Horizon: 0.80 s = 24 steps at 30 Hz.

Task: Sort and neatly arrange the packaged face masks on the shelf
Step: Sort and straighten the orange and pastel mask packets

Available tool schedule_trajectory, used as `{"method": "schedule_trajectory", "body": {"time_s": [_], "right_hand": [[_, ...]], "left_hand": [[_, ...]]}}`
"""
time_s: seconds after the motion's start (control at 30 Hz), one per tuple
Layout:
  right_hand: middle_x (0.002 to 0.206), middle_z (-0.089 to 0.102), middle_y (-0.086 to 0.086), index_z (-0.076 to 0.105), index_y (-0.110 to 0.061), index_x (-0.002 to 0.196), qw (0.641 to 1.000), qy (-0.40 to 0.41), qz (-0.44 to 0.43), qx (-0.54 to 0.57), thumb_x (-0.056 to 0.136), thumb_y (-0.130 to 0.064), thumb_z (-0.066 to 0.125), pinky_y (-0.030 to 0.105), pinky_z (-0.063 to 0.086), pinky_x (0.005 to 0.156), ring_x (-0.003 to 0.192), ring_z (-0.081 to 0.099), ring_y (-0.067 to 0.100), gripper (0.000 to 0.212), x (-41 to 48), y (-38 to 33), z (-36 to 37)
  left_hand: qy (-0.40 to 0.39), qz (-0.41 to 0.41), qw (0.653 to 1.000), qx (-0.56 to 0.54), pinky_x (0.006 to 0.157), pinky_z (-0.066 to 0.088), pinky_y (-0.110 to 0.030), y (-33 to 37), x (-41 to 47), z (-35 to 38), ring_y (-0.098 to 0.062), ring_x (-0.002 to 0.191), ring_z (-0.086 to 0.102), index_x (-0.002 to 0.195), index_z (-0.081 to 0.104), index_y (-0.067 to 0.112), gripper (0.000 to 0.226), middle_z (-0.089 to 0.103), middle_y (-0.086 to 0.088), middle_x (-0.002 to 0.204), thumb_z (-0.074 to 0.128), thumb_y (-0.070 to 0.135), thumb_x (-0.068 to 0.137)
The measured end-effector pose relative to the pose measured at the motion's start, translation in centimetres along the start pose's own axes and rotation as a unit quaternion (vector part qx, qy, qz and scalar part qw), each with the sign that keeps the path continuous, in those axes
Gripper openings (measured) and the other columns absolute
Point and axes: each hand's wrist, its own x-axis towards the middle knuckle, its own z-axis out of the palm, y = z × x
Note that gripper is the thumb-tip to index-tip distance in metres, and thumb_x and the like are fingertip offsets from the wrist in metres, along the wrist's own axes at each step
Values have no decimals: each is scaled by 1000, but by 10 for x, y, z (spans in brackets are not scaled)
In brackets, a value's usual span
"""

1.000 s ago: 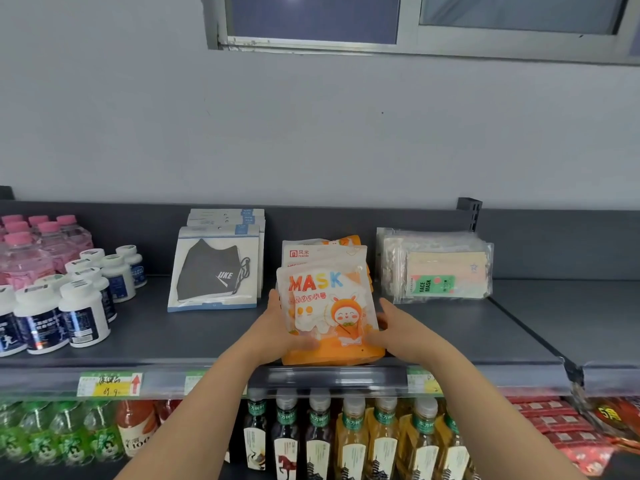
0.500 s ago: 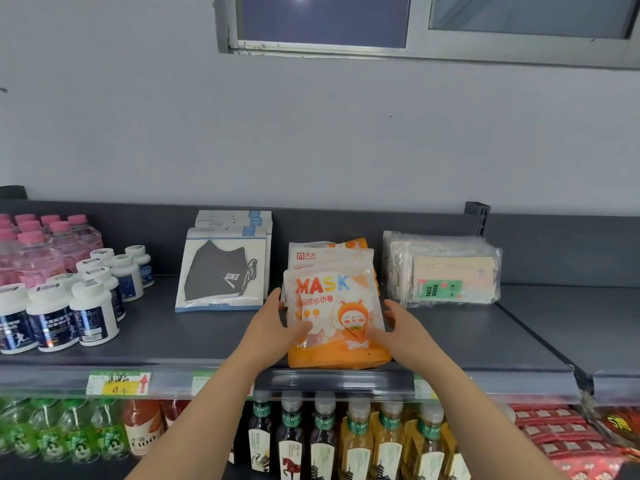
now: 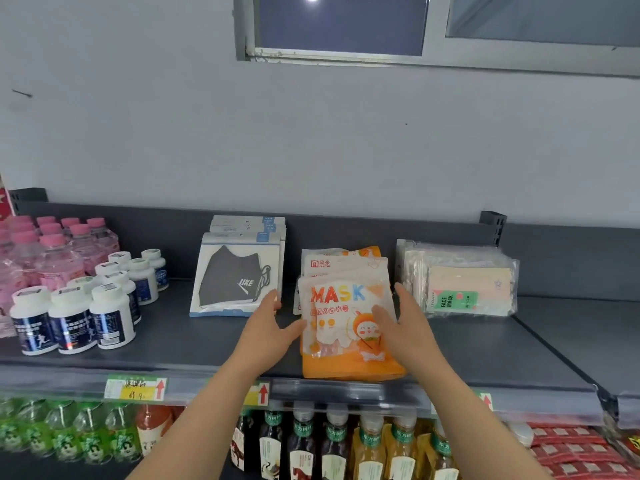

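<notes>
An orange-and-white pack printed MASK [image 3: 343, 317] lies on top of a small stack of like packs in the middle of the grey shelf [image 3: 173, 341], its lower end at the front edge. My left hand [image 3: 270, 327] is at the pack's left edge, fingers straight, thumb touching the side. My right hand [image 3: 405, 323] flanks the right edge, with the thumb lying on the pack's front and the fingers straight alongside. Left of it stands a stack of white packs showing a grey mask [image 3: 239, 278]. To the right lie clear packs of pastel face masks [image 3: 460, 282].
White pill bottles [image 3: 72, 320] and pink-capped water bottles [image 3: 52, 247] fill the shelf's left end. A shelf divider [image 3: 554, 351] runs right of the clear packs. Price labels [image 3: 135, 389] line the front rail. Drink bottles [image 3: 332, 441] and red packets [image 3: 571, 448] sit below.
Both hands have loosened from the orange pack's sides; the left fingers came off its front to the left edge. The pack now rests flat on its stack.
</notes>
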Motion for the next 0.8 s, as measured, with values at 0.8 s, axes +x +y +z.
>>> {"method": "schedule_trajectory", "body": {"time_s": [0.8], "right_hand": [[157,26,3,22,-20,153,971,16,187,151,104,-43,16,39,19,115,143,25,24,54,137,-61,217]], "left_hand": [[78,-132,976,-156,119,19,-39,-100,183,-133,-23,149,20,157,16,19,64,20,0,163,32,48,103]]}}
